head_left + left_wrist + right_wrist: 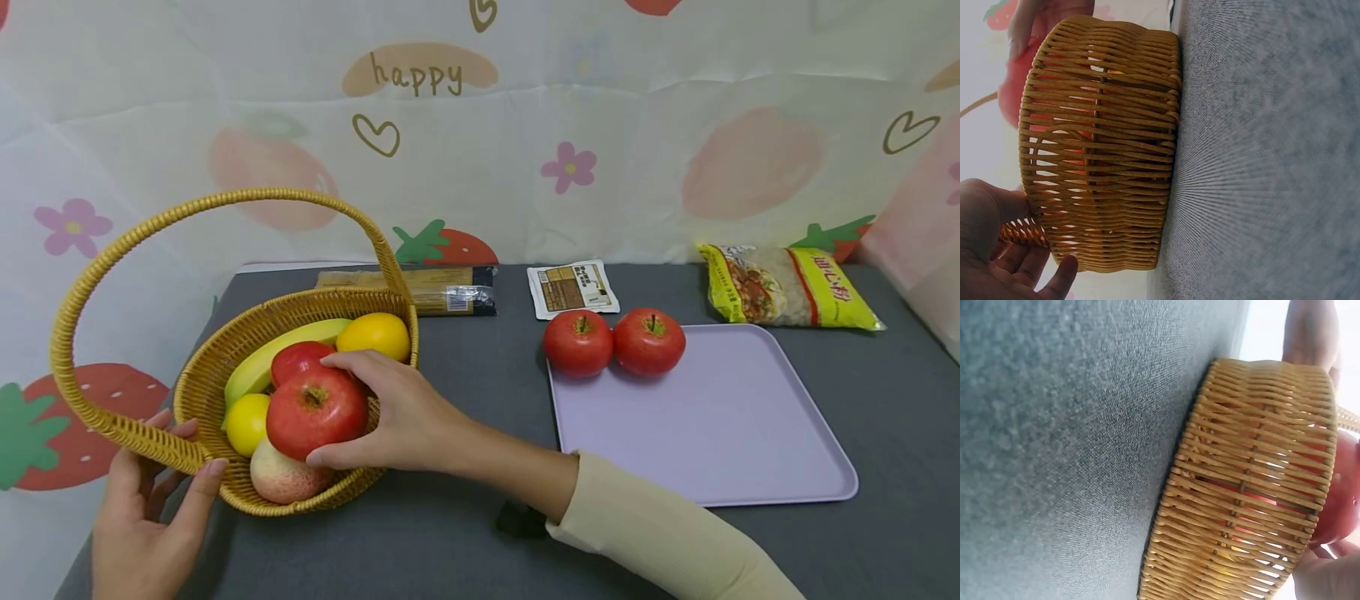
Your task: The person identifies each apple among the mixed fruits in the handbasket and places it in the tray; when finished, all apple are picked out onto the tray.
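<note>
A wicker basket [300, 302] with a tall arched handle stands at the left of the table. My left hand [153, 508] grips the near base of that handle at the rim, thumb in front and fingers behind. My right hand [405, 412] holds a red apple [318, 412] over the basket's fruit, thumb below and fingers above. Beneath and around it lie a banana [270, 358], another red fruit [300, 360], a yellow lemon-like fruit [247, 423], an orange-yellow fruit [375, 336] and a peach [288, 475]. In the left wrist view, the basket's woven side [1104, 144] sits flat on the cloth.
Two red apples [577, 343] rest at the far left corner of a lilac tray [705, 425]. Behind stand a pack of dry noodles [450, 292], a white sachet [573, 287] and a yellow food bag [787, 287]. A small black object [521, 521] lies near the right forearm.
</note>
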`<state>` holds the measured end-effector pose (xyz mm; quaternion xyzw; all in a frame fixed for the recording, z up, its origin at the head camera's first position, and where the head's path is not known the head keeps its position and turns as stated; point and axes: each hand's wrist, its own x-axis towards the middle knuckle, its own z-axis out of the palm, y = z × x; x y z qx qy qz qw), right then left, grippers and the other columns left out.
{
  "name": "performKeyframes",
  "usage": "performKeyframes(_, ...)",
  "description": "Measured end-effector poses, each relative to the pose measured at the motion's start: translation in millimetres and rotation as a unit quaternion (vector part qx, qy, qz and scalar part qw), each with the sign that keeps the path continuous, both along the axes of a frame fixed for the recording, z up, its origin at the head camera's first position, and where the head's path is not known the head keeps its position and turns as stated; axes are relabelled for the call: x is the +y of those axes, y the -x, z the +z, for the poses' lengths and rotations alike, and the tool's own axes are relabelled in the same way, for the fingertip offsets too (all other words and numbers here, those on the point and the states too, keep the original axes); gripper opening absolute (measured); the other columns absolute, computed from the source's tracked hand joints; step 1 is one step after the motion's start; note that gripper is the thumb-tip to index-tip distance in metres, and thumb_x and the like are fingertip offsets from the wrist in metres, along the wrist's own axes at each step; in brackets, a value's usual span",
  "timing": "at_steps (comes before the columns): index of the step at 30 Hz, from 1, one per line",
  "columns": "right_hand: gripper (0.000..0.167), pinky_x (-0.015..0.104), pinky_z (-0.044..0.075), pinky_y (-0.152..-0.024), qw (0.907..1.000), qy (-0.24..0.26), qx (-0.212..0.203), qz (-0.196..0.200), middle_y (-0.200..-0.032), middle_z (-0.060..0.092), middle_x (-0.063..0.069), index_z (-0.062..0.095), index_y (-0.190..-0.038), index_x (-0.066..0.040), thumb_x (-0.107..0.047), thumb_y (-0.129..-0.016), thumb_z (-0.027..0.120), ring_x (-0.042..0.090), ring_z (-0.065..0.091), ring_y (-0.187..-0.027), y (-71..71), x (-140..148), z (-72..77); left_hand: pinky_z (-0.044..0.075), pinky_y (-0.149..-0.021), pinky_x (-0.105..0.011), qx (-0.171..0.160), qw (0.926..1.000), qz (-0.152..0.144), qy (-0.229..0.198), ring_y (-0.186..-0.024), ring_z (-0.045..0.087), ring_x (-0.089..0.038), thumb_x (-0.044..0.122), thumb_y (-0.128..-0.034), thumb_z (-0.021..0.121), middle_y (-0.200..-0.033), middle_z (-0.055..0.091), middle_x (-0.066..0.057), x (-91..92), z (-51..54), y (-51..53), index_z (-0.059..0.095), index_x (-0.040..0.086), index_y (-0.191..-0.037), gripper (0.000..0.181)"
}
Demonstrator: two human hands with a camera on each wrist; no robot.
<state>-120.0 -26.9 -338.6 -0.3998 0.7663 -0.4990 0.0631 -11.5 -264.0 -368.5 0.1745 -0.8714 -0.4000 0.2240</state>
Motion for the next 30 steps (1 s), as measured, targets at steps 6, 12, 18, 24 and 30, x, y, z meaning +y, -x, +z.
performKeyframes(6,0.076,0.017,0.049,-0.090,0.9998,0.010,-0.009,-0.014,-0.131,0.056,-0.003,0.051,-0.141,-0.013,-0.033,-0.077,0.088,0.005,0.051,-0.115,-3.3,8,0.4,0.045,-0.087,-0.008,0.004,1.0000,0.000,0.003,-0.108,0.051,-0.002,0.004,-0.0911,0.073,-0.130,0.056,-0.004,0.1,-0.3,0.2,0.040,0.019,-0.151,0.070)
performKeyframes(12,0.076,0.019,0.050,-0.089,0.9991,0.036,-0.018,-0.015,-0.129,0.057,-0.001,0.052,-0.140,-0.013,-0.029,-0.075,0.089,0.006,0.052,-0.113,-6.0,17,2.8,0.046,-0.090,-0.011,-0.009,0.9999,0.010,0.002,-0.109,0.051,-0.003,0.007,-0.0919,0.073,-0.131,0.056,-0.005,0.7,0.2,0.5,0.040,0.020,-0.152,0.070)
performKeyframes(18,0.074,0.022,0.051,-0.090,0.9980,0.060,-0.013,-0.015,-0.126,0.057,-0.004,0.053,-0.138,-0.014,-0.026,-0.075,0.090,0.006,0.052,-0.112,-9.0,28,4.2,0.047,-0.093,-0.015,-0.017,0.9997,0.014,0.004,-0.111,0.051,-0.006,0.009,-0.0927,0.073,-0.132,0.056,-0.005,1.6,1.3,1.1,0.039,0.019,-0.152,0.069)
performKeyframes(24,0.072,0.025,0.052,-0.093,0.9955,0.092,-0.021,-0.006,-0.126,0.056,-0.001,0.053,-0.136,-0.012,-0.018,-0.075,0.090,0.012,0.056,-0.112,-11.4,37,8.2,0.047,-0.095,-0.017,-0.021,0.9997,0.015,0.003,-0.112,0.051,-0.008,0.009,-0.0930,0.072,-0.132,0.055,-0.005,2.4,2.1,1.1,0.038,0.020,-0.153,0.069)
performKeyframes(30,0.071,0.028,0.052,-0.094,0.9941,0.105,-0.027,-0.004,-0.127,0.055,-0.002,0.052,-0.137,-0.013,-0.016,-0.076,0.089,0.011,0.055,-0.115,-14.1,48,13.6,0.047,-0.096,-0.018,-0.021,0.9996,0.016,0.000,-0.112,0.051,-0.009,0.009,-0.0929,0.072,-0.133,0.055,-0.005,2.8,1.8,1.0,0.038,0.020,-0.152,0.069)
